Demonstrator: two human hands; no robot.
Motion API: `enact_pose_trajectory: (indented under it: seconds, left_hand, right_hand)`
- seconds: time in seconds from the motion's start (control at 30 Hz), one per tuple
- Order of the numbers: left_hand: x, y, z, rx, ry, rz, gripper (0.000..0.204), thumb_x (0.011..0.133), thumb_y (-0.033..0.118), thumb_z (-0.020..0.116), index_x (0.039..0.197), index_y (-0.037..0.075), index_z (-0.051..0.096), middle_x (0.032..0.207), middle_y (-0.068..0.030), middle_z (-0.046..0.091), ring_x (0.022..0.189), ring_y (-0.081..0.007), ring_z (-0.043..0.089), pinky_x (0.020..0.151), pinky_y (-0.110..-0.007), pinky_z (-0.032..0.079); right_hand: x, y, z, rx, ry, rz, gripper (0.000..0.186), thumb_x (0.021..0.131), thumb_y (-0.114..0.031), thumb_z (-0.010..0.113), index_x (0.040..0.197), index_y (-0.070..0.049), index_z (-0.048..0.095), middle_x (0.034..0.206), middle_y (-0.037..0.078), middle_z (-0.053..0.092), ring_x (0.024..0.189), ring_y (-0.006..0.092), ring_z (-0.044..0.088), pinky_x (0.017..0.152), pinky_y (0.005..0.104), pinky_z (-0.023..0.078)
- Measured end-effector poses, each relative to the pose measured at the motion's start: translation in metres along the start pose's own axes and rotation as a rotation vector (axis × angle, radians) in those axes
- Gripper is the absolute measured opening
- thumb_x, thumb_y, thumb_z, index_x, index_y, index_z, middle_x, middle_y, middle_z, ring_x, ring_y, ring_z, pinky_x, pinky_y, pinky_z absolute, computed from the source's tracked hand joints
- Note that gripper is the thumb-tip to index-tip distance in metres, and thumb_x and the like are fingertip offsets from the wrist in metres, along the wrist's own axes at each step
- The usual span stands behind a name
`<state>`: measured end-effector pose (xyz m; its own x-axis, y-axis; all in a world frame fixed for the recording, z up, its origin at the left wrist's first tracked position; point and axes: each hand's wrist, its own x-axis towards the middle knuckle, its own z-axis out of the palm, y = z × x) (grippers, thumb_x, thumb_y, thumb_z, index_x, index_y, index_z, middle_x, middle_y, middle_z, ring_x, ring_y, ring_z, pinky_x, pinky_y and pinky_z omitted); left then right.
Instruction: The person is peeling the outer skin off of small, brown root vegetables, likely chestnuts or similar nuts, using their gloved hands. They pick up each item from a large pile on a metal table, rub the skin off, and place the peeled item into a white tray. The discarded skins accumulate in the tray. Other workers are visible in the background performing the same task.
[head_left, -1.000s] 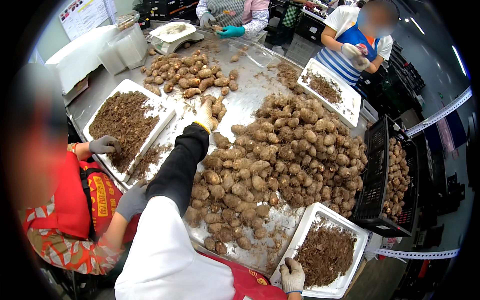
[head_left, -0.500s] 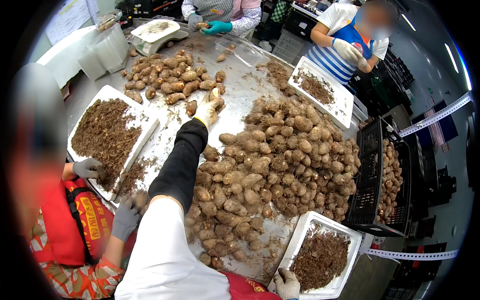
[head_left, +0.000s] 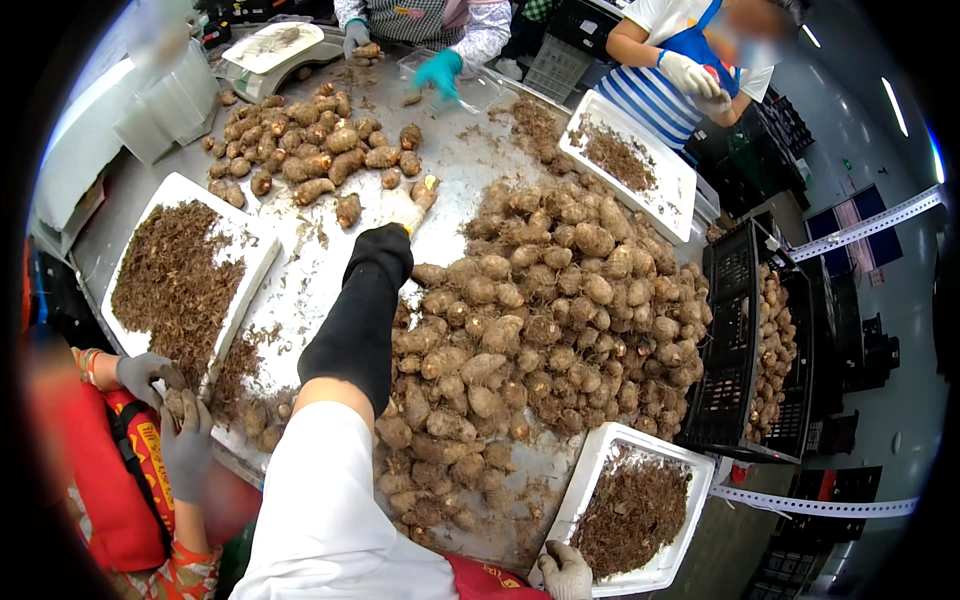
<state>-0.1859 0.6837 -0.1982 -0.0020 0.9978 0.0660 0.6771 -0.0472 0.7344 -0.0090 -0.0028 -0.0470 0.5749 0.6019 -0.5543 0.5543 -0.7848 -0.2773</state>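
My left hand point(head_left: 402, 210), in a pale glove with a black sleeve over the forearm, reaches across the steel table point(head_left: 450, 110), closed on a taro tuber point(head_left: 425, 196) beside a loose group of tubers point(head_left: 305, 150). A large heap of hairy brown taros point(head_left: 560, 320) lies to the right of my arm. Low at the right, my gloved right hand point(head_left: 566, 571) is curled on the rim of a white foam tray point(head_left: 703, 477) holding brown peelings point(head_left: 630, 515).
Left, a co-worker in red point(head_left: 80, 460) handles a tuber beside a white tray point(head_left: 255, 262). Across, co-workers point(head_left: 420, 25) point(head_left: 660, 40) stand near another tray point(head_left: 679, 205) and a scale point(head_left: 280, 62). A black crate point(head_left: 735, 340) of tubers stands right; clear plastic boxes point(head_left: 160, 110) are back left.
My left hand has moved forward and slightly left with a tuber. The view has shifted a little. The far co-worker's teal-gloved hand has lowered, and the left co-worker's hands have shifted.
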Motion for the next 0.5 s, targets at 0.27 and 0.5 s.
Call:
enact_pose_trajectory:
  seconds: [0.27, 0.5]
  left_hand:
    - [0.004, -0.009, -0.005, 0.114, 0.010, -0.062, 0.066, 0.091, 0.048, 0.065, 0.135, 0.001, 0.053, 0.098, -0.0188, 0.070, 0.073, -0.0269, 0.069, 0.069, -0.039, 0.055]
    - [-0.030, 0.039, -0.089, 0.020, -0.147, 0.148, 0.052, 0.092, 0.046, 0.060, 0.117, 0.001, 0.067, 0.084, -0.0159, 0.071, 0.071, -0.0245, 0.070, 0.071, -0.038, 0.055]
  right_hand:
    - [-0.001, -0.007, 0.000, 0.075, 0.082, -0.017, 0.036, 0.082, -0.024, 0.067, 0.112, -0.005, 0.071, 0.104, 0.019, 0.069, 0.098, 0.0333, 0.068, 0.090, 0.0395, 0.053]
    - [-0.005, -0.009, -0.006, 0.120, 0.219, -0.167, 0.030, 0.089, -0.026, 0.061, 0.114, -0.011, 0.068, 0.102, 0.020, 0.066, 0.097, 0.0406, 0.063, 0.084, 0.0480, 0.052]
